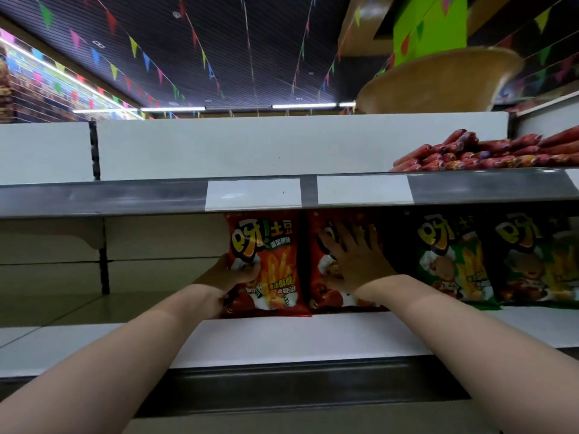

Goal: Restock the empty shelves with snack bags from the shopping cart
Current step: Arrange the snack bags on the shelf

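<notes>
A red snack bag (pixel 275 264) with fries on its front stands upright on the white lower shelf (pixel 282 339). My left hand (pixel 230 275) grips its left edge, thumb across the front. To its right stands a second red snack bag (pixel 326 292); my right hand (pixel 354 258) lies flat on its face with straight, spread fingers. Two green snack bags (pixel 454 261) (pixel 539 264) of the same brand stand further right on the same shelf.
The upper shelf edge (pixel 125 197) carries two blank white price labels (pixel 253 194). Red sausage packs (pixel 488 151) are piled on the upper shelf at right. The lower shelf's left part (pixel 62 292) is bare. A wicker basket (pixel 438 83) stands above.
</notes>
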The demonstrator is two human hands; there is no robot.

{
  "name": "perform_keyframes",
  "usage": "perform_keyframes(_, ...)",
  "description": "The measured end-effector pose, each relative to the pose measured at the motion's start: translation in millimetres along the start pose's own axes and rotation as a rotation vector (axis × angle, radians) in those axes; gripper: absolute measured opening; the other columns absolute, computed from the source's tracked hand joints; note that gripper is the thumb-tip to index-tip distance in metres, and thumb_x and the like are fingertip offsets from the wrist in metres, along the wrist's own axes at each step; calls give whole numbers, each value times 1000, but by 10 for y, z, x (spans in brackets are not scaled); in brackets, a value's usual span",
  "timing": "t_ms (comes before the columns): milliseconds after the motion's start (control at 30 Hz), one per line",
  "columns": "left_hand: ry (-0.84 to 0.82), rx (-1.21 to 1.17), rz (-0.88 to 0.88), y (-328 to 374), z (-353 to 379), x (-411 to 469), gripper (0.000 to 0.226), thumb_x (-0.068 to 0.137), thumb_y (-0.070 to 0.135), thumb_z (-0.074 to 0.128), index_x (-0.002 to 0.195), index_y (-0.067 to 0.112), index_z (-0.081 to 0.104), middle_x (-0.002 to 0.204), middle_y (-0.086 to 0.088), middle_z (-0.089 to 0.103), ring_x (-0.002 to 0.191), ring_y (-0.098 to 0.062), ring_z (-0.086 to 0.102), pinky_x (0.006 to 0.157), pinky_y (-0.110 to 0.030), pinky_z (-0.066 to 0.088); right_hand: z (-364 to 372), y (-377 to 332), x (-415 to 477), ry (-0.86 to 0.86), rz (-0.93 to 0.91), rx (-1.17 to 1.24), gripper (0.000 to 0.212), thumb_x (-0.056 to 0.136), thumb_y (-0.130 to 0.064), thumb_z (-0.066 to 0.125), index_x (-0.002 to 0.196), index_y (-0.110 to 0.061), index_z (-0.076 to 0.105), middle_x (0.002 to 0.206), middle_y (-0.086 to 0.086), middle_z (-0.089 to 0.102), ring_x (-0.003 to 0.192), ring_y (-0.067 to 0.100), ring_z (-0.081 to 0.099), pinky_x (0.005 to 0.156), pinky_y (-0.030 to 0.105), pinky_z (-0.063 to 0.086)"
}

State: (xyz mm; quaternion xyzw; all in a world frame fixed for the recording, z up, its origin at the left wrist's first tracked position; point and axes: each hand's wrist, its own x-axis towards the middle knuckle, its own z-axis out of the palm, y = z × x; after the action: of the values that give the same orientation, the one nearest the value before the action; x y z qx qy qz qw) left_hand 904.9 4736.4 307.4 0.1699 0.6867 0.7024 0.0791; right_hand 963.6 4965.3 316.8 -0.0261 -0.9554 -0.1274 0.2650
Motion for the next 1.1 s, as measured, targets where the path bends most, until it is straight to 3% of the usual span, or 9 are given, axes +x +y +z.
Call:
perform_keyframes(333,28,21,-4,23,31,-114,58,78,16,74,130,18,48,121,-8,63,113,-29,57,100,-42,43,-71,-58,-64,-20,7,38,89,87,-59,45,148,-32,-13,157,8,-16,144,34,-16,112,52,-13)
perform_keyframes(467,95,-1,5,88,49,-248,92,73,17,78,148,22,24,144,-8,45,129,-31,44,107,-39,34,-215,-117,-165,22,-14,140,83,91,-49,47,149,-31,-9,158,7,-12,144,30,-15,113,48,-12)
perform_keyframes(533,157,12,47,106,111,-359,83,86,12,67,151,20,16,149,-10,38,135,-29,38,98,-30,34,-315,-192,-264,43,-43,184,79,92,-44,48,150,-29,-3,159,6,-5,145,27,-9,115,44,-8)
perform_keyframes(600,231,28,64,122,171,-473,71,92,8,59,150,14,18,147,-15,39,133,-31,41,99,-33,38,-408,-283,-388,14,-71,260,60,94,-38,46,148,-26,21,152,8,20,144,28,11,114,39,13)
perform_keyframes(633,273,44,72,133,195,-541,70,91,9,59,149,14,21,146,-16,40,132,-33,42,103,-37,38,-459,-338,-445,-11,-62,312,41,96,-37,44,135,-26,39,134,11,37,137,29,28,101,36,30)
perform_keyframes(700,338,101,102,129,205,-672,72,86,15,67,146,14,27,142,-12,44,127,-31,46,103,-38,39,-545,-456,-559,-20,-62,357,25,98,-37,40,115,-22,51,105,1,44,111,31,52,74,31,38)
perform_keyframes(767,365,183,140,111,208,-851,73,82,20,72,142,10,31,131,-9,50,116,-25,51,95,-35,41,-585,-576,-618,85,-138,349,39,97,-37,41,130,-16,44,118,7,51,106,31,53,79,34,46)
perform_keyframes(867,445,241,237,47,220,-1160,63,81,18,71,135,11,39,127,-8,51,117,-21,50,92,-29,40,-549,-791,-678,242,-221,474,51,95,-32,46,141,-16,34,137,13,40,119,32,44,100,38,34)
perform_keyframes(1100,632,251,251,-282,-59,-2108,36,83,10,67,110,22,47,107,1,53,100,-10,53,87,-22,43,-493,-1636,-960,393,-422,867,51,79,-28,49,120,1,55,124,20,51,115,37,51,96,43,41)
